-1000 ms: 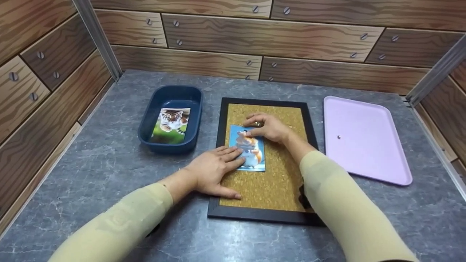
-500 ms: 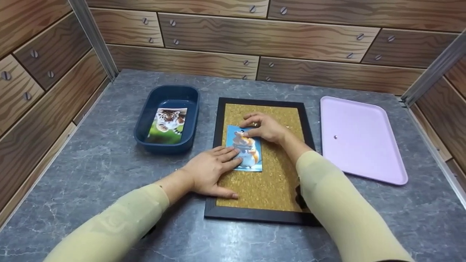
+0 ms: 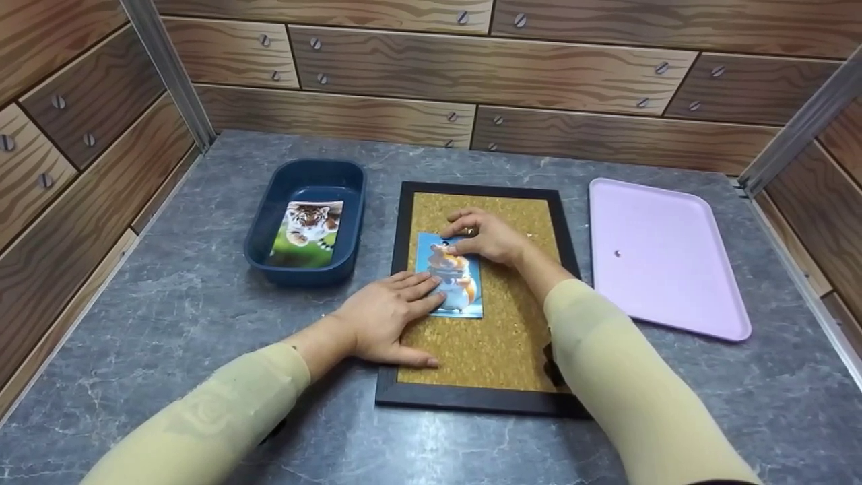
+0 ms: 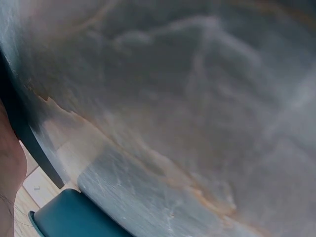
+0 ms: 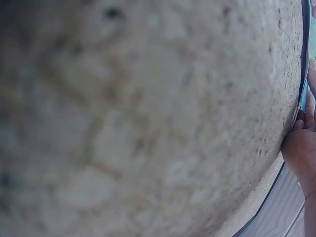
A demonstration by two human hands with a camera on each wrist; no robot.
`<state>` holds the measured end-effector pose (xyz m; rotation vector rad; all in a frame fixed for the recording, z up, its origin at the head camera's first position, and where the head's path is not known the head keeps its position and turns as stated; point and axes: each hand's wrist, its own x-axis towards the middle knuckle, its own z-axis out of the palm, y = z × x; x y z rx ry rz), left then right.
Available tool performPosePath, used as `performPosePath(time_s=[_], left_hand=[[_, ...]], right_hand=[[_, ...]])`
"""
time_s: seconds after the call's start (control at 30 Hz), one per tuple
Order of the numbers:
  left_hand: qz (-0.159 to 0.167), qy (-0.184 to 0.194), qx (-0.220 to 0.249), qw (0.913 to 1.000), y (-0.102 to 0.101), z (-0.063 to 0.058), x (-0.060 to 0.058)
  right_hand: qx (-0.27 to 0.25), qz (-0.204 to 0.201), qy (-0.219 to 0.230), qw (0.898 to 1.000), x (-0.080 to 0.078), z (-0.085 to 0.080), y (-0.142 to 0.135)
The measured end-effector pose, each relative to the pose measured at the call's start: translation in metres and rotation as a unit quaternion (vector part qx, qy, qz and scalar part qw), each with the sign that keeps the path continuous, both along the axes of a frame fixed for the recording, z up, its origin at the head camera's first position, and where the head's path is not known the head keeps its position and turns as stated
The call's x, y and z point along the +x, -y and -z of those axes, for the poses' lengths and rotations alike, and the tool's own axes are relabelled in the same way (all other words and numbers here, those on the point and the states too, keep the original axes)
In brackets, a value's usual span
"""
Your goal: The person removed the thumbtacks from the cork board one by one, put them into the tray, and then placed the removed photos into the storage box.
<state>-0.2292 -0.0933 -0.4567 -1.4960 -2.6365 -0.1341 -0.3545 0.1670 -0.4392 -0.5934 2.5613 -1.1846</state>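
A picture card [image 3: 465, 304] with an orange-and-white squirrel-like animal on blue lies on a black-framed cork board [image 3: 498, 350]. My left hand [image 3: 390, 316] rests flat, its fingers spread over the card's left edge and its thumb on the cork. At the card's top edge, my right hand [image 3: 488, 237] pinches a small dark push pin [image 3: 445, 242] between thumb and index finger; the fingertips hide most of it. The left wrist view shows mainly the tabletop, with part of the hand at the left edge. In the right wrist view, blurred cork fills most of the picture and fingers appear at right.
Left of the board stands a dark blue tub [image 3: 254, 236] holding a tiger picture card [image 3: 306, 232]. On the right lies a lilac tray [image 3: 680, 283] with one small round metal pin [image 3: 617, 253]. Wood-patterned walls [image 3: 377, 67] enclose the grey marbled table [image 3: 168, 269].
The whole head view shifts slightly to the left. Both hands keep their places on the card and board, with no other visible difference.
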Motion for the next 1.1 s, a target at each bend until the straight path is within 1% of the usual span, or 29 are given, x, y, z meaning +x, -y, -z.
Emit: performPosePath(time_s=[0.13, 0.33, 0.63, 0.83, 1.1], left_hand=[[0.0, 0.0, 0.001, 1.0, -0.0001, 0.0003, 0.0003], [-0.002, 0.003, 0.001, 1.0, -0.0007, 0.0011, -0.0006], [-0.004, 0.005, -0.001, 1.0, -0.0005, 0.0026, -0.0011], [-0.002, 0.004, 0.003, 1.0, -0.0005, 0.0022, -0.0009], [-0.006, 0.016, 0.008, 0.9998, 0.0006, 0.0025, 0.0001]], right_hand=[[0.004, -0.002, -0.002, 1.0, -0.0001, 0.0003, -0.0002], [0.012, -0.009, -0.017, 1.0, -0.0015, 0.0007, -0.0005], [0.021, -0.009, -0.012, 1.0, -0.0015, 0.0002, -0.0008], [0.014, -0.013, -0.015, 1.0, -0.0008, 0.0007, -0.0013], [0.023, -0.01, -0.011, 1.0, -0.0005, -0.0005, -0.0002]])
